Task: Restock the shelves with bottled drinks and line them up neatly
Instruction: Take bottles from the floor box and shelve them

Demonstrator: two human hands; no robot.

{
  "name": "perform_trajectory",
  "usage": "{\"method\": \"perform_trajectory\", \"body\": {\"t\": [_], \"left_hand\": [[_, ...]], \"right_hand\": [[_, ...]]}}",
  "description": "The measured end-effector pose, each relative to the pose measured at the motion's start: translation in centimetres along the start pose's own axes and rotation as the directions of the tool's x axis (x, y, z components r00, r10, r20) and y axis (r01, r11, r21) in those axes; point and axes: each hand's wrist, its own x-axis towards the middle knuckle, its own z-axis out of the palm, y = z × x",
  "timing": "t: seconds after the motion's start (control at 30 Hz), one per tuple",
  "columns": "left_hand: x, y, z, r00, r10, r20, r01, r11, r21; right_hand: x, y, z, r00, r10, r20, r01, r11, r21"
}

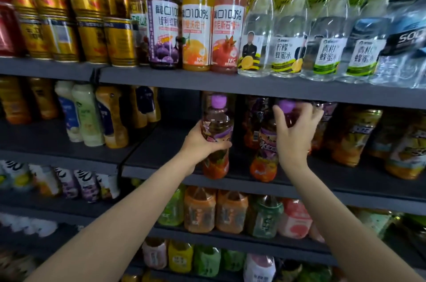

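The middle shelf (161, 157) in front of me has a wide free place at its left, and the purple-cap drinks stand at its right. I am in the placing step. My left hand (202, 143) is wrapped around the body of one purple-cap bottle (216, 120), standing at the shelf front. My right hand (292, 134) holds the neighbour bottle (265, 150) near its cap with curled fingers. Next, I think, both must go back and straight in one line.
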Motion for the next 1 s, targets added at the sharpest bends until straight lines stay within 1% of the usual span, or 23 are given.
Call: {"method": "perform_trajectory", "body": {"t": [0.07, 0.17, 0.23, 0.33, 0.43, 0.47, 0.53, 0.6, 0.77, 0.87, 0.93, 1.0], "left_hand": [[0.7, -0.1, 0.7, 1.0, -0.023, -0.014, 0.023, 1.0, -0.01], [1.5, 0.0, 1.2, 0.999, -0.027, 0.018, 0.027, 0.999, 0.036], [1.9, 0.1, 1.4, 0.999, -0.035, 0.039, 0.033, 0.998, 0.056], [2.1, 0.2, 1.7, 0.998, -0.047, 0.033, 0.045, 0.997, 0.057], [2.0, 0.1, 1.9, 0.999, -0.032, 0.018, 0.031, 0.997, 0.066], [2.0, 0.0, 1.9, 0.999, -0.029, 0.017, 0.028, 0.997, 0.072], [2.0, -0.2, 1.8, 0.999, -0.032, 0.023, 0.03, 0.996, 0.089], [2.1, -0.2, 1.7, 0.999, -0.029, 0.032, 0.025, 0.992, 0.12], [1.9, 0.1, 2.0, 0.998, -0.029, 0.05, 0.018, 0.98, 0.197], [1.6, 0.0, 1.6, 0.992, -0.062, 0.111, 0.032, 0.966, 0.258], [1.2, -0.2, 1.3, 0.988, -0.073, 0.137, 0.029, 0.954, 0.299], [0.8, -0.3, 1.1, 0.988, -0.057, 0.144, 0.008, 0.948, 0.318]], "right_hand": [[0.8, 0.1, 1.2, 0.999, 0.036, 0.023, -0.037, 0.999, 0.018], [1.9, 0.8, 2.7, 1.0, 0.012, -0.003, -0.012, 0.999, 0.037], [2.4, 1.4, 3.3, 1.0, 0.004, 0.011, -0.004, 0.999, 0.032], [1.8, 1.8, 3.6, 0.998, 0.015, 0.066, -0.016, 1.0, 0.025], [-0.7, 3.1, 2.6, 0.98, -0.094, 0.177, 0.098, 0.995, -0.016], [-1.6, 3.8, 2.0, 0.97, -0.09, 0.226, 0.099, 0.995, -0.029], [-3.5, 5.3, 0.7, 0.954, 0.006, 0.3, 0.018, 0.997, -0.077], [-4.7, 6.4, 0.1, 0.939, 0.088, 0.333, -0.037, 0.987, -0.157], [-3.4, 7.1, 2.5, 0.935, 0.217, 0.281, -0.116, 0.935, -0.336], [-2.5, 7.1, 3.8, 0.934, 0.258, 0.247, -0.107, 0.862, -0.496], [-2.1, 7.1, 4.1, 0.924, 0.28, 0.26, -0.107, 0.842, -0.528], [-1.8, 7.1, 3.7, 0.903, 0.312, 0.295, -0.131, 0.855, -0.503]]}}
